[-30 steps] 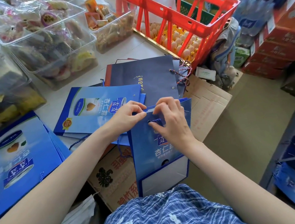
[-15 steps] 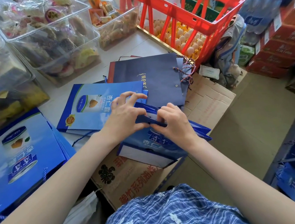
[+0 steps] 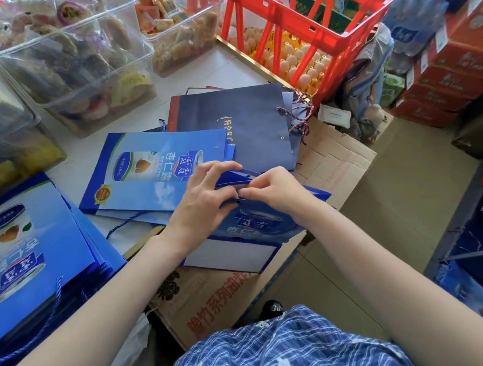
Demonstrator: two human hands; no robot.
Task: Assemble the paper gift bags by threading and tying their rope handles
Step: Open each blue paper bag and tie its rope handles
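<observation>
A blue paper gift bag (image 3: 257, 226) lies tilted on a cardboard box, its open top edge toward the table. My left hand (image 3: 203, 199) grips the bag's top rim from the left. My right hand (image 3: 274, 189) pinches the rim beside it, where a dark rope end shows between the fingertips. Flat blue bags (image 3: 148, 166) lie on the table just beyond my hands. A bigger stack of blue bags (image 3: 28, 252) with a blue rope handle (image 3: 48, 322) sits at the left. A dark navy bag (image 3: 245, 125) with twisted red-blue cords (image 3: 302, 115) lies behind.
Clear plastic tubs of wrapped snacks (image 3: 69, 58) line the back of the white table (image 3: 215, 71). A red crate (image 3: 314, 18) over egg trays stands at the back right. Cardboard boxes (image 3: 217, 297) sit under my hands. Red cartons (image 3: 456, 68) and a blue shelf (image 3: 482, 245) stand at the right.
The bag went from standing upright against my lap to lying tilted on the cardboard box. Both hands followed its top edge down and forward and now work at the rim.
</observation>
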